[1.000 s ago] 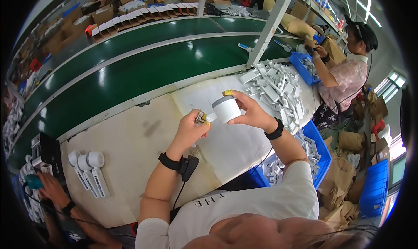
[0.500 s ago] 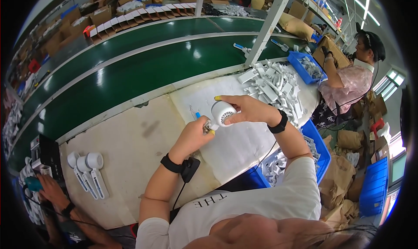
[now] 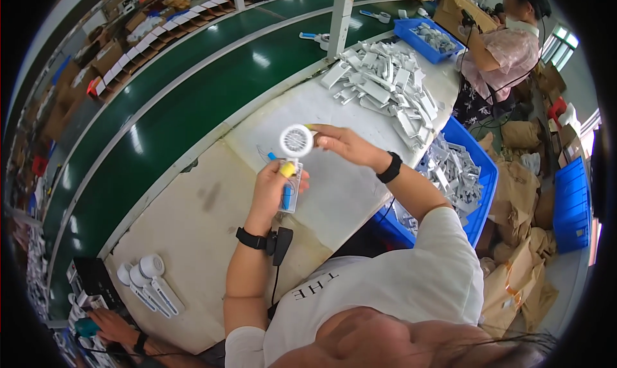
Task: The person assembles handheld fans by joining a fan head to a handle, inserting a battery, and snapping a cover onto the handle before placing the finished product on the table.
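Observation:
In front of me, over the white sheet, is a white handheld fan with a round grilled head. My left hand is closed around its opened handle, where a blue cylinder shows inside. A yellow covering is on the left thumb. At the right rim of the fan head, my right hand grips with thumb and fingers, its index fingertip also yellow. Thin wires and a blue piece stick out beside the left hand. Several closed white fans lie together at the table's left end.
A heap of white plastic handle shells covers the table's far right. Blue bins of parts stand behind it and at my right side. A green conveyor runs beyond a metal post. Co-workers are at right and lower left.
The fan has turned so its grille faces up and its opened handle shows. Both hands have shifted slightly left in view, and the view itself has swung to the right.

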`<action>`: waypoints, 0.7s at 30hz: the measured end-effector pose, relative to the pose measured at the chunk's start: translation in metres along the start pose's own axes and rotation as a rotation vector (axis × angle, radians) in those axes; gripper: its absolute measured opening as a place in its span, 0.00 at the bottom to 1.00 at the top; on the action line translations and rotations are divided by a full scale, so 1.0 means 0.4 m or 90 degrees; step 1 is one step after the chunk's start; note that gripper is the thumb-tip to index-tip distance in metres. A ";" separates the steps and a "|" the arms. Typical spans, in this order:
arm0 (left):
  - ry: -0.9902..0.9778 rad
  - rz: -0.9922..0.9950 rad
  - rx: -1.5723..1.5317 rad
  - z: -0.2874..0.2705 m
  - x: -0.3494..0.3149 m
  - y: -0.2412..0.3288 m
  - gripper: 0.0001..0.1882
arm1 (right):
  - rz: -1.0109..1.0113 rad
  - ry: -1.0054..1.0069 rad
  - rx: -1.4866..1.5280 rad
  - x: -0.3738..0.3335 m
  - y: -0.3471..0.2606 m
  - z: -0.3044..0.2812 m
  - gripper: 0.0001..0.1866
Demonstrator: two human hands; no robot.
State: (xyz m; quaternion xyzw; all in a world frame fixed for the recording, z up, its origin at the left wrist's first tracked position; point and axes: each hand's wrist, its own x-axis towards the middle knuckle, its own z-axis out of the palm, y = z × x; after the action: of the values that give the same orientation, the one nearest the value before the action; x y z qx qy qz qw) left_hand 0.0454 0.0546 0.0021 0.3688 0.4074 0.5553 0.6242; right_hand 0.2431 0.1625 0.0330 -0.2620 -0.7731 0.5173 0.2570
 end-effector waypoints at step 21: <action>0.136 0.256 -0.181 -0.068 -0.031 0.027 0.19 | -0.070 0.364 -0.717 0.071 0.123 -0.263 0.07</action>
State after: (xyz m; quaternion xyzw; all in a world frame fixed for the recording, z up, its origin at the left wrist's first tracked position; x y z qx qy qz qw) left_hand 0.0156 0.0436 0.0023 0.2903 0.3074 0.7556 0.5003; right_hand 0.2993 0.2677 0.0256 -0.4449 -0.8398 -0.0734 0.3024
